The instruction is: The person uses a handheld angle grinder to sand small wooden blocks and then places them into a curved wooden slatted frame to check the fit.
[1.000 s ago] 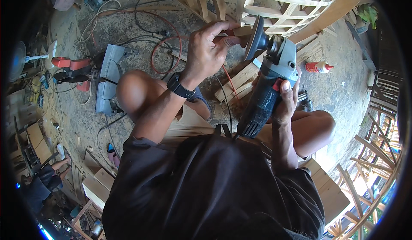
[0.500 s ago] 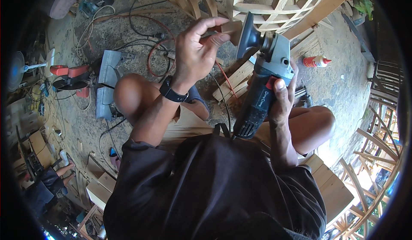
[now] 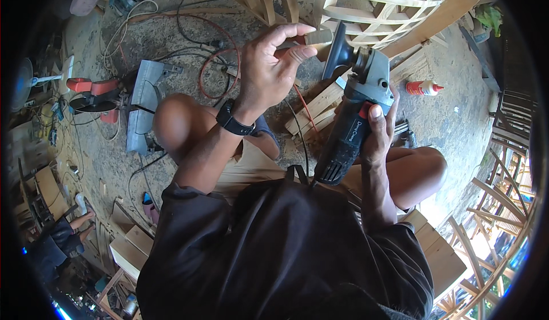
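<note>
My right hand [image 3: 378, 134] is wrapped round the dark body of an angle grinder [image 3: 346, 140], its thumb beside the red switch. The grinder stands tilted in front of my chest, its grey head up and its dark disc [image 3: 338, 54] facing left. Between thumb and fingertips, my left hand [image 3: 266, 71] pinches a small wooden block [image 3: 321, 38] at the disc's face. The disc's edge partly hides the block, so I cannot tell whether they touch. A black watch [image 3: 233, 118] is on my left wrist.
Wooden offcuts [image 3: 320, 107] lie on the floor beyond the grinder, with a red-and-white glue bottle [image 3: 424, 88] to the right. A curved wooden lattice [image 3: 389, 2] stands ahead. Cables and a red-handled saw [image 3: 94, 91] are at left. Another person [image 3: 54, 243] is at lower left.
My left hand and the wooden block have shifted slightly to the right, and the block looks turned a little. The grinder has moved slightly right too. Both grips are unchanged.
</note>
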Available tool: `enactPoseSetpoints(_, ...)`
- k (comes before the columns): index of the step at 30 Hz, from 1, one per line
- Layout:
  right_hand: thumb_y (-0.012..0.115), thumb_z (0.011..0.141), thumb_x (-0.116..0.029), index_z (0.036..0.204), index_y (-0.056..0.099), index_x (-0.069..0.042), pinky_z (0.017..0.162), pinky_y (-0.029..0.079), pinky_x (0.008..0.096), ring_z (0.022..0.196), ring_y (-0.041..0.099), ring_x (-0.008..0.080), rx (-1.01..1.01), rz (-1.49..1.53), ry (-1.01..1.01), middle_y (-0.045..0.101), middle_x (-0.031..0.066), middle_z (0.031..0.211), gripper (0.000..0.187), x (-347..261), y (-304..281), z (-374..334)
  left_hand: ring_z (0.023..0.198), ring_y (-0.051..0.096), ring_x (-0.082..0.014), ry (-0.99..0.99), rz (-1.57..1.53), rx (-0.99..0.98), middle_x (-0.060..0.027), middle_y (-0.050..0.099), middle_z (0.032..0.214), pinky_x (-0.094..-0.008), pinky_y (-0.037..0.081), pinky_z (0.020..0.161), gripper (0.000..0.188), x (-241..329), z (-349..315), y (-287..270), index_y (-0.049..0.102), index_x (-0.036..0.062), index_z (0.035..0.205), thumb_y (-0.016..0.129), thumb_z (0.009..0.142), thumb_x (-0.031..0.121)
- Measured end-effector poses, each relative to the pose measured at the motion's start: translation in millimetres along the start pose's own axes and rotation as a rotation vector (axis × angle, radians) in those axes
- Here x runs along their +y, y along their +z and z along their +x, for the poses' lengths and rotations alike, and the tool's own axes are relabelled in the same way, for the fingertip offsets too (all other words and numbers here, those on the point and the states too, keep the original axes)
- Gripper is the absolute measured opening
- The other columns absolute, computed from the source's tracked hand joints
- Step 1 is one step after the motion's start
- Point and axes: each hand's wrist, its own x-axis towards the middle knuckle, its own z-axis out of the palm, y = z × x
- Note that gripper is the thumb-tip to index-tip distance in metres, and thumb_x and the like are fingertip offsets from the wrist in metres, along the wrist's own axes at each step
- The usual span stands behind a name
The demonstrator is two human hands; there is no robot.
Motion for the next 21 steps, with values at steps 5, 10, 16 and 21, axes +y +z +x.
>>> enactPoseSetpoints(5,0.07,0.093,-0.037,0.149,0.025,0.0,0.077,0.059,0.0373,0.09,0.069,0.0274,-0.026,0.068,0.001,0.061,0.0238,0.115,0.081,-6.8,-2.0,-0.8,0.087,0.068,-0.0094,-0.018,0.023,-0.032,-0.0068,0.073,0.101,-0.0241,0.054,0.077,0.032,-0.7,-3.6,3.2,0.069,-0.0013,0.116,0.077,0.091,0.017)
enactPoseSetpoints(10,0.07,0.092,-0.038,0.149,0.026,0.0,0.078,0.059,0.037,0.091,0.068,0.0271,0.005,0.049,-0.002,0.061,0.0236,0.116,0.081,-6.2,-2.9,-2.1,0.087,0.068,-0.0111,-0.032,-0.013,-0.034,-0.0078,0.074,0.1,-0.0254,0.055,0.077,0.03,3.0,-1.7,5.5,0.07,-0.0005,0.115,0.077,0.091,0.017)
enactPoseSetpoints(16,0.068,0.094,-0.038,0.15,0.023,-0.003,0.071,0.061,0.04,0.086,0.07,0.0317,0.0,-0.062,-0.021,0.061,0.0253,0.109,0.08,10.0,-12.9,3.1,0.101,0.068,-0.014,-0.102,-0.432,0.026,-0.0105,0.072,0.11,-0.0262,0.057,0.088,0.034,1.9,9.0,-3.6,0.064,-0.0046,0.122,0.072,0.096,0.015)
enactPoseSetpoints(21,0.073,0.089,-0.039,0.151,0.022,0.001,0.085,0.056,0.0383,0.097,0.066,0.0269,0.006,0.017,-0.002,0.06,0.0215,0.12,0.09,-3.9,-3.5,-1.2,0.12,0.062,-0.0209,-0.196,-0.747,0.032,-0.0135,0.063,0.129,-0.038,0.049,0.108,0.039,-13.0,12.7,-18.4,0.051,-0.0027,0.137,0.06,0.103,0.014)
